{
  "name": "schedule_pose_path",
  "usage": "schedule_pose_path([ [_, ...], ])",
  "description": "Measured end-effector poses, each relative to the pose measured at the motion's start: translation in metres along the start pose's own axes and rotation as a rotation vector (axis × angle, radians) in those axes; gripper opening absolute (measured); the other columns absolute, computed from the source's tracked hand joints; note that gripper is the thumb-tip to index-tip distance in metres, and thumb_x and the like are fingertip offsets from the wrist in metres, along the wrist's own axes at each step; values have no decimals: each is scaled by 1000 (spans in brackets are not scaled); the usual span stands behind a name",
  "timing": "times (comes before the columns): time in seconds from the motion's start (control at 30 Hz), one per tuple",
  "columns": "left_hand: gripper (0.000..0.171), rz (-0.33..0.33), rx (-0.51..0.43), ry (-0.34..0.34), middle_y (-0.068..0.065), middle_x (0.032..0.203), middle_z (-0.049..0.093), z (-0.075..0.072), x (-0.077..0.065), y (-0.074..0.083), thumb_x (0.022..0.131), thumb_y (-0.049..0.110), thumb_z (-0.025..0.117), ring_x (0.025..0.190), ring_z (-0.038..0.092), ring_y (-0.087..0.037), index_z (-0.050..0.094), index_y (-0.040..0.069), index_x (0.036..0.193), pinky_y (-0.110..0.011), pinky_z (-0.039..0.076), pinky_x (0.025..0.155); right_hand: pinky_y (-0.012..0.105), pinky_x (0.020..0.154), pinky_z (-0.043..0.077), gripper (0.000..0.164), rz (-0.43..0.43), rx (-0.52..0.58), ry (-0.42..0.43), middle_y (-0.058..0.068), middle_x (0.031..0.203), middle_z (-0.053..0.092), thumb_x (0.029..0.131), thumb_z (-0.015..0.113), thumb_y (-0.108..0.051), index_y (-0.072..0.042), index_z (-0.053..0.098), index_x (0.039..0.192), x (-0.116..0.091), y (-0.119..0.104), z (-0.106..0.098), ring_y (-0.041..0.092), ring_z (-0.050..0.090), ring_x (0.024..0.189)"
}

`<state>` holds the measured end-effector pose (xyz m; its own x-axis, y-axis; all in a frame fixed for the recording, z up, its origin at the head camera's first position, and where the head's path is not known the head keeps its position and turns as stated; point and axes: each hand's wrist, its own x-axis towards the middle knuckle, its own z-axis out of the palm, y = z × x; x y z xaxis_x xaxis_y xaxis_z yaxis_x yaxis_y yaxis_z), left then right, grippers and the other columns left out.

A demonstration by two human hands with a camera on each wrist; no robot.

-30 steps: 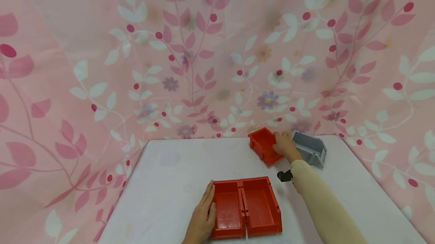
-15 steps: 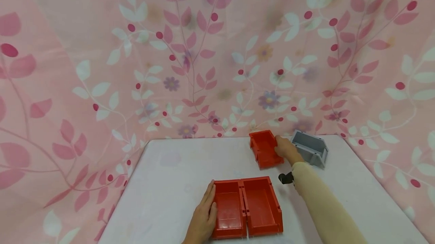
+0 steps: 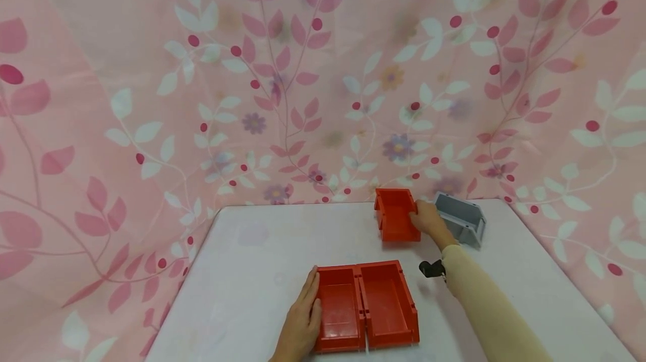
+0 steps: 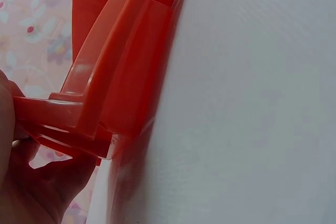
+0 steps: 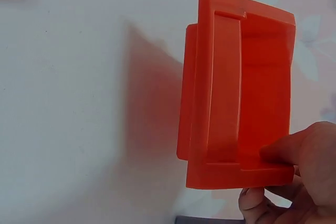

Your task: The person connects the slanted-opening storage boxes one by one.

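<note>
Two red plastic storage bins, the left one [image 3: 338, 311] and the right one [image 3: 386, 306], stand side by side on the white table in the head view. My left hand [image 3: 300, 317] rests along the outer wall of the left bin, its fingers straight. Further back, my right hand [image 3: 428, 219] holds a third red storage bin [image 3: 397, 216] by its right wall. In the right wrist view, the thumb lies inside that held bin [image 5: 265, 87] and other fingers are outside. Its shadow falls apart from it on the table.
A grey storage bin [image 3: 460, 219] stands at the back right, close beside my right hand. The white table [image 3: 252, 272] ends at a pink floral curtain [image 3: 282, 98] behind. A black device [image 3: 432, 269] sits at my right wrist.
The red bin in my right hand has turned from a slant to nearly straight toward me. The right wrist has shifted slightly right. My left hand and the two front bins stay put.
</note>
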<state>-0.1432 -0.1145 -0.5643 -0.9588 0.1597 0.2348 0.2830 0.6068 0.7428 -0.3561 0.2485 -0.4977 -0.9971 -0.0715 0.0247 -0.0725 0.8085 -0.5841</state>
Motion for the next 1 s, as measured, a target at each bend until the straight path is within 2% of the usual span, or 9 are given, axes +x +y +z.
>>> schedule_pose_path([
  [0.13, 56, 4, 2, 5, 9, 170, 21, 0, -1, 0, 108, 9, 51, 153, 25, -17, 35, 3, 161, -43, 31, 114, 46, 72, 59, 19, -2, 27, 32, 20, 91, 63, 102, 54, -6, 12, 56, 110, -7, -5, -7, 32, 61, 77],
  [0.37, 55, 59, 22, 40, 5, 170, 23, 1, -1, -3, 107, 4, 52, 152, 28, -21, 36, 0, 160, -43, 31, 114, 46, 71, 61, 21, -53, 43, 68, 20, 91, 64, 102, 53, -5, 13, 56, 112, -18, -15, -16, 31, 64, 74],
  [0.57, 55, 45, 6, 26, 7, 170, 21, 2, -1, -3, 107, 4, 50, 152, 27, -20, 36, 0, 160, -43, 30, 115, 48, 70, 62, 23, -85, 47, 96, 21, 91, 64, 102, 54, -5, 14, 55, 113, -26, -21, -22, 31, 64, 72],
  [0.83, 55, 49, 7, 34, 6, 170, 23, 1, -1, -1, 107, 5, 52, 152, 28, -20, 36, 1, 160, -42, 32, 114, 50, 72, 63, 28, -87, 70, 122, 26, 99, 66, 102, 54, -7, 14, 54, 121, -40, -29, -29, 33, 67, 77],
  [1.0, 56, 34, -7, 22, 9, 170, 21, 0, -1, 0, 108, 7, 51, 152, 26, -17, 35, 2, 161, -42, 32, 114, 52, 70, 62, 27, -122, 44, 160, 27, 97, 66, 101, 55, -6, 14, 54, 119, -50, -31, -36, 35, 67, 76],
])
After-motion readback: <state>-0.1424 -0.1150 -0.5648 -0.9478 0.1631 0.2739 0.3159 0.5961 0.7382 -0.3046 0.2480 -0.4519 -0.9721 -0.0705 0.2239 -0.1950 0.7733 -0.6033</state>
